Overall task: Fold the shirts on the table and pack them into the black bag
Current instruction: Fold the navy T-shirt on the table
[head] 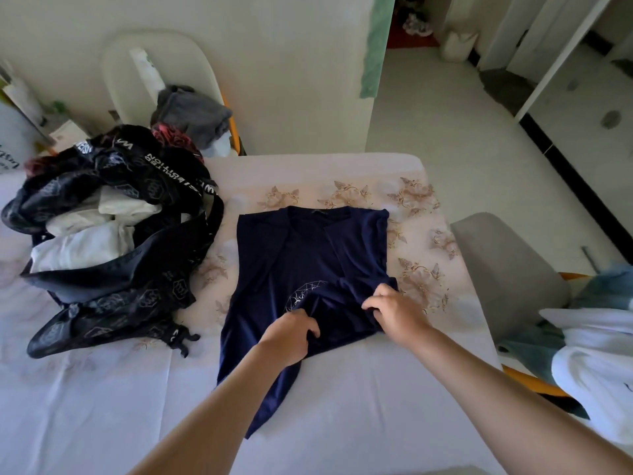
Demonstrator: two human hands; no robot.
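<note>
**Now folding the navy shirt**

Both hands are closed on cloth: my left hand pinches a bunch near the middle of the navy shirt, and my right hand grips its right edge. It lies on the table, just right of the black bag, sides turned in. Its long axis runs away from me, with the collar at the far end and the hem trailing near my left arm. Next, I judge, the lower half must be carried evenly up toward the collar, then bagged.
</note>
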